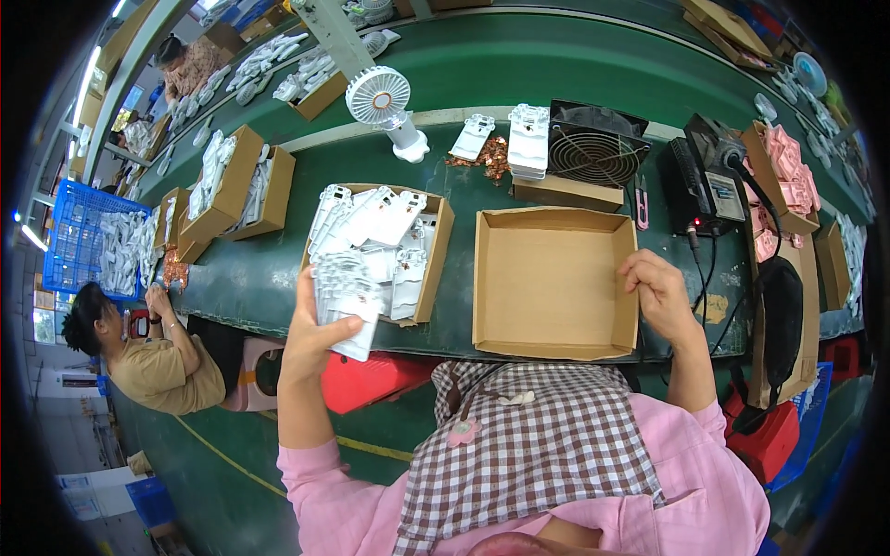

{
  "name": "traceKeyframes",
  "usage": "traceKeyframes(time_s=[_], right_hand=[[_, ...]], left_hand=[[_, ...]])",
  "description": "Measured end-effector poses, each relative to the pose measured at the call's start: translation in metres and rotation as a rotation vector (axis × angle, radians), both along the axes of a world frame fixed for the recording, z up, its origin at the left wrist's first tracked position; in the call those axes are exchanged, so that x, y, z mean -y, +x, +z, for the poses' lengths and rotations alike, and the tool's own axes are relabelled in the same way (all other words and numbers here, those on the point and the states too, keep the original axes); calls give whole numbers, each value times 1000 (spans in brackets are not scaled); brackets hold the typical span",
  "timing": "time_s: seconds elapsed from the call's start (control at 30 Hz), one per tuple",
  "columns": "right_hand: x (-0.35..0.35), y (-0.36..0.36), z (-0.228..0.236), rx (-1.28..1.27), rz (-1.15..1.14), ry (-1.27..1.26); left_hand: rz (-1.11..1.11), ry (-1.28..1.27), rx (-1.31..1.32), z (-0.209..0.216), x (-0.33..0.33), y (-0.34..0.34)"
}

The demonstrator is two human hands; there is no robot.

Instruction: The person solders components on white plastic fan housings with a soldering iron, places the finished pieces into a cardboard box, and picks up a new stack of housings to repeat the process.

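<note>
My left hand is closed round a stack of white plastic parts, its thumb lying across the front one. The stack is held over the near left side of a cardboard box with more white plastic parts lying loosely in it. To the right sits a shallow open cardboard tray whose brown bottom shows. At the tray's right wall my right hand has its fingers curled and pinched on the rim.
Behind the tray stand a stack of white parts, small copper-coloured pieces and a black box fan. A small white fan is farther back. Right are a black powered device with cables and pink parts. A co-worker sits left.
</note>
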State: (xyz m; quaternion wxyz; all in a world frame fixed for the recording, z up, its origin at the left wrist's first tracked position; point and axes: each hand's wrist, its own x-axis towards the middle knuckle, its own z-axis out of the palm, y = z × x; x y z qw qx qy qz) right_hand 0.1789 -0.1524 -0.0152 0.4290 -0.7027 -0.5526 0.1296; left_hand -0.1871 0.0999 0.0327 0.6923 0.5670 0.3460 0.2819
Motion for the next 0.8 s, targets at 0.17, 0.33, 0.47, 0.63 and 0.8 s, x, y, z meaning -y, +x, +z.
traceKeyframes(time_s=[0.17,0.33,0.47,0.63,0.8], right_hand=[[-1,5,2,54,31,-25],[-1,11,8,84,95,-83],[2,13,4,92,144,-82],[4,8,8,57,147,-116],[10,14,9,2,165,-125]], left_hand=[[41,-284,316,-11,9,-9],[-127,-586,682,-21,35,19],[-228,-633,753,-23,47,59],[-137,-391,430,-21,53,90],[151,183,218,-4,26,59]])
